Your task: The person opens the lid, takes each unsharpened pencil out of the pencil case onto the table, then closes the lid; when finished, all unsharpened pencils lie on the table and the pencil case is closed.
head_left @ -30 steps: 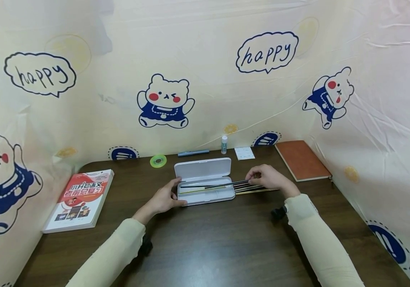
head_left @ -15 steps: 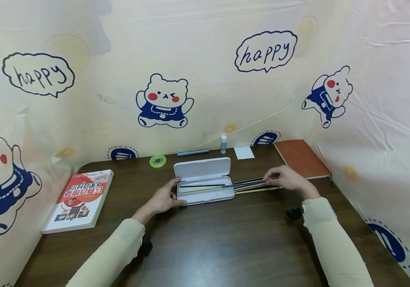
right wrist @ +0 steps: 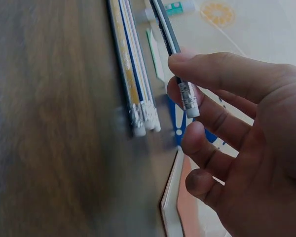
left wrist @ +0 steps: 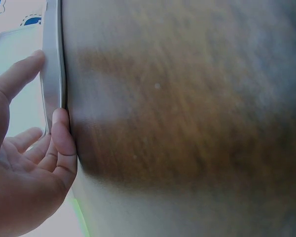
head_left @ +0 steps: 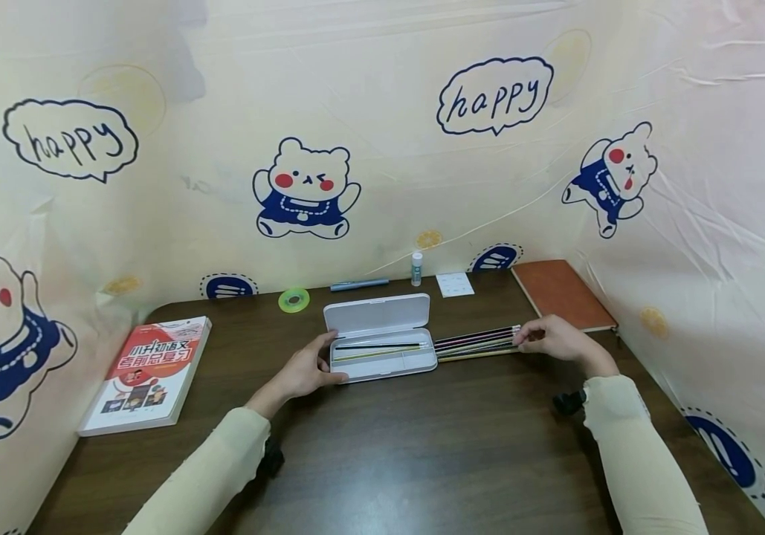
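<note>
An open white pencil case (head_left: 382, 373) lies on the table with its lid raised at the back. A few thin pencils (head_left: 375, 349) lie inside it. My left hand (head_left: 300, 373) grips the case's left end, thumb at the front edge, as the left wrist view also shows. With thumb and fingers, my right hand (head_left: 554, 344) pinches a dark-striped pencil (right wrist: 189, 98) near its white eraser end. Several more pencils (right wrist: 133, 64) lie side by side on the table, just right of the case. In the right wrist view the pinched pencil stands apart from them.
Along the back edge are a green tape roll (head_left: 294, 300), a blue pen (head_left: 359, 284), a glue stick (head_left: 416, 269) and a white paper square (head_left: 454, 284). A brown notebook (head_left: 566, 296) lies back right. A thick book (head_left: 148, 375) lies on the left.
My right hand has moved right, drawing the pencil out of the case to beside the other pencils. The left hand keeps its grip on the case.
</note>
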`<action>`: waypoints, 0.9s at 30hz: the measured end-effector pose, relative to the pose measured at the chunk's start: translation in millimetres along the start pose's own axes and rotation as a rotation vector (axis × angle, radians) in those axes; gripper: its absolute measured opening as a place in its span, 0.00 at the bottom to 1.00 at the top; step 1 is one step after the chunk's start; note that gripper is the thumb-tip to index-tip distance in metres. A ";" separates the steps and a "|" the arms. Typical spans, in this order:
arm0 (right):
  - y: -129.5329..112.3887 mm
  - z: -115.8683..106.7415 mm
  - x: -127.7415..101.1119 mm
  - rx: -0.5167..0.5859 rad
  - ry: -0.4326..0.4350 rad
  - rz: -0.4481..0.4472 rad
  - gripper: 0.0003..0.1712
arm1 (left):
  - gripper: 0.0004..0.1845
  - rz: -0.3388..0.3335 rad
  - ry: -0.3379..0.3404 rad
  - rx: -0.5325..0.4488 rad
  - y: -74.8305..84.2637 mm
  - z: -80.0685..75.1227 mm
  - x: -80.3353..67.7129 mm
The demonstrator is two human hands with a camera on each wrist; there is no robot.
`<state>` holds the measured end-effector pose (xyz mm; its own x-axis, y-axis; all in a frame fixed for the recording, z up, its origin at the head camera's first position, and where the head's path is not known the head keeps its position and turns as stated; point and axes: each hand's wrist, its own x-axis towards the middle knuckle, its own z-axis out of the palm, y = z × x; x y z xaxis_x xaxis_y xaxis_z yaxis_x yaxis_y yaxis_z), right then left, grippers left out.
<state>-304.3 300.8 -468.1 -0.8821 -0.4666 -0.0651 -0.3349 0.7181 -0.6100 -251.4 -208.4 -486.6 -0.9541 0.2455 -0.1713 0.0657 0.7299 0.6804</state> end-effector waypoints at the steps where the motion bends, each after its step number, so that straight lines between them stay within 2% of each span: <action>1: 0.8 -0.1 -1.0 -0.001 -0.010 0.004 0.04 | 0.51 -0.001 0.001 0.000 -0.1 0.0 0.0; 7: 3.8 4.5 -1.9 -0.014 -0.028 0.021 0.03 | 0.51 -0.004 -0.001 -0.006 -0.7 -0.1 -0.6; 14: 6.9 11.3 1.6 -0.060 0.018 0.016 0.03 | 0.51 -0.004 0.000 0.001 -0.3 -0.3 0.1; 27: 5.2 18.6 2.6 -0.067 0.054 0.009 0.04 | 0.50 0.015 0.001 0.005 -2.3 -0.1 0.5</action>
<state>-302.2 293.7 -486.1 -0.9013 -0.4325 -0.0264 -0.3465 0.7559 -0.5554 -252.1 -210.0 -488.2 -0.9534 0.2556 -0.1600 0.0816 0.7293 0.6793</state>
